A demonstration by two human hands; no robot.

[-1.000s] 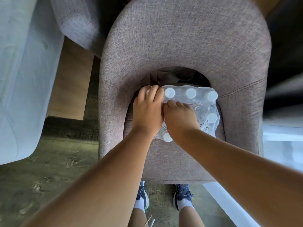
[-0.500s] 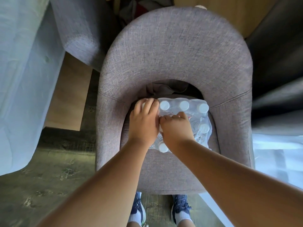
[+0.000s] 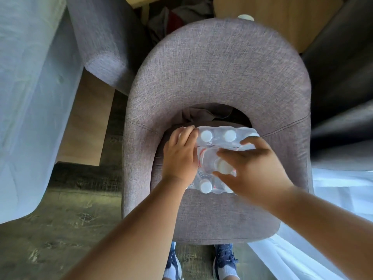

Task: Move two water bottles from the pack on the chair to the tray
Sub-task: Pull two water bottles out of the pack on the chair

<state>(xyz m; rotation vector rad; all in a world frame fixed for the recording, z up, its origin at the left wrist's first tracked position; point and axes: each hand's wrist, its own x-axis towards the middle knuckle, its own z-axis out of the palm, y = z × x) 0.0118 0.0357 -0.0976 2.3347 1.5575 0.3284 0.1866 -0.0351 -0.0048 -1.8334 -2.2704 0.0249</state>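
Bottles fill the shrink-wrapped pack (image 3: 217, 142) on the grey chair (image 3: 218, 81) seat; four white caps show clearly. Left hand (image 3: 180, 156) lies flat on the pack's left edge, fingers closed together. Right hand (image 3: 252, 168) grips one water bottle (image 3: 210, 160) near its cap, raised above the pack. Two blue shoes (image 3: 225, 259) stand below.

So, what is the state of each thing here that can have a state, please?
Pack of bottles: on the chair seat, wrap torn open.
Bottle: capped, partly out of the pack.
Right hand: fingers around that bottle.
Left hand: resting on the pack's left side.
Chair: upright.
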